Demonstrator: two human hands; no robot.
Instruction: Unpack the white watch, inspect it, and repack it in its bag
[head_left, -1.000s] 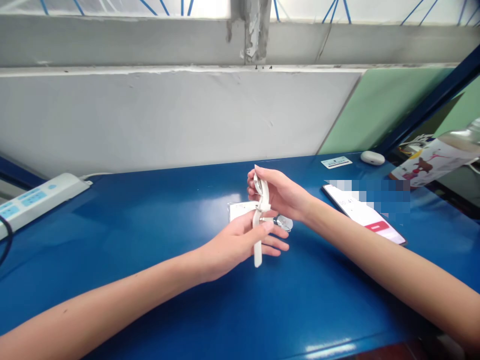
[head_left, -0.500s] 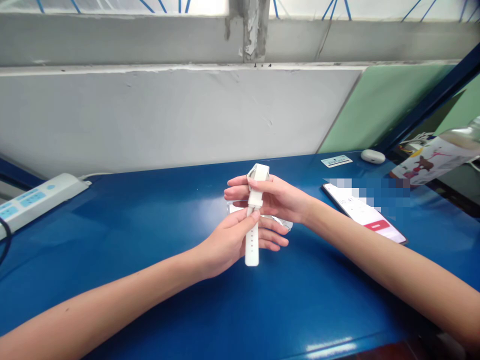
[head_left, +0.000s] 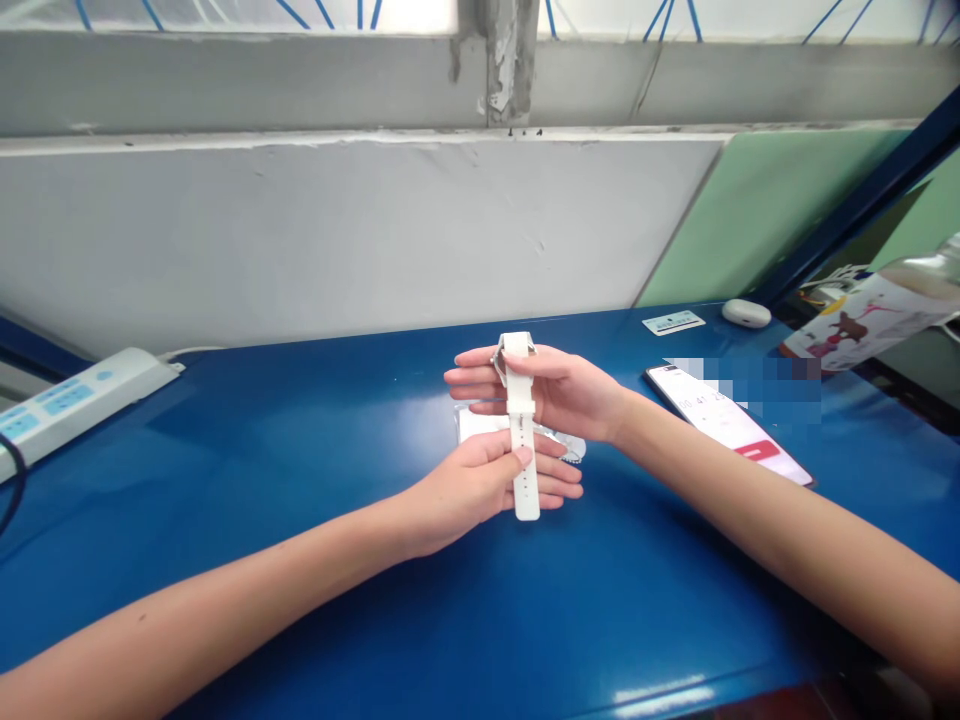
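Between both hands a white wristwatch (head_left: 521, 400) is held above the table, its strap end hanging toward me. My right hand (head_left: 559, 395) pinches the upper part, thumb on the strap near the watch case and fingers behind it. The watch face is turned away and hidden. Lower down, my left hand (head_left: 487, 480) grips the free strap end, which has a row of holes, between its thumb and outstretched fingers. Behind the hands lies a clear plastic packet (head_left: 474, 420) with something white in it, partly covered by them.
The blue table (head_left: 300, 600) runs back to a grey-white wall. A white power strip (head_left: 82, 400) lies at the left. To the right are a phone (head_left: 724, 425) showing a timer, a small card (head_left: 673, 322), a white earbud case (head_left: 746, 313) and a bottle (head_left: 877, 310).
The strap's lower end has swung slightly right and hangs straighter. My left thumb now sits a little lower on the strap, while my right hand keeps its grip.
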